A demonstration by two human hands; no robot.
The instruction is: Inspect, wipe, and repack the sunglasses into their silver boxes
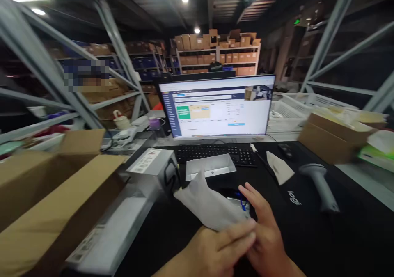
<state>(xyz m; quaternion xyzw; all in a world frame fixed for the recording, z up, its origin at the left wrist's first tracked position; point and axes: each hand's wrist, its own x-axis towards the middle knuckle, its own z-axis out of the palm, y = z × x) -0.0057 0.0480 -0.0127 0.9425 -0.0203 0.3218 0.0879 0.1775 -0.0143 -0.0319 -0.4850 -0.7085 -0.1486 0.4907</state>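
My left hand holds a white sheet of paper or thin cloth from below, its fingers laid together toward my right palm. My right hand curves around the far side of a small shiny item with a blue piece. That item sits partly behind the white sheet, and its kind cannot be made out. The two hands touch each other. Just beyond them lies an open, shallow silver-white box part. To the left stands a silver box with a label, and a long silver-white box lies nearer.
An open cardboard carton takes up the left side. A keyboard lies below the monitor. On the right are a folded white piece, a mouse, a barcode scanner and another carton.
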